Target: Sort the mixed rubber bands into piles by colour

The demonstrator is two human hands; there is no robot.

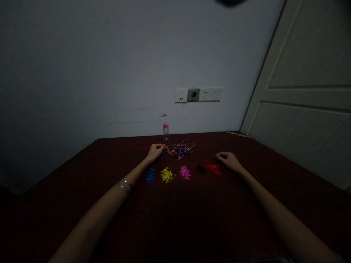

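A mixed heap of small coloured rubber bands (180, 149) lies on the dark red table. At its left edge is my left hand (155, 151), thumb and forefinger pinched together; what is between the fingertips is too small to make out. Nearer to me runs a row of single-colour piles: blue bands (150, 175), yellow bands (167, 175), pink bands (185, 172), black bands (200, 169) and red bands (214, 168). Just beyond and to the right of the red pile, my right hand (229, 160) is closed with its fingertips together. Anything inside them is hidden.
Behind the heap stands a clear bottle (166, 133) with a pink top. The table (175, 219) meets a pale wall carrying a row of sockets (205, 95). A panelled door (307, 109) rises at the right, with a thin strip (237, 134) lying near the far right corner.
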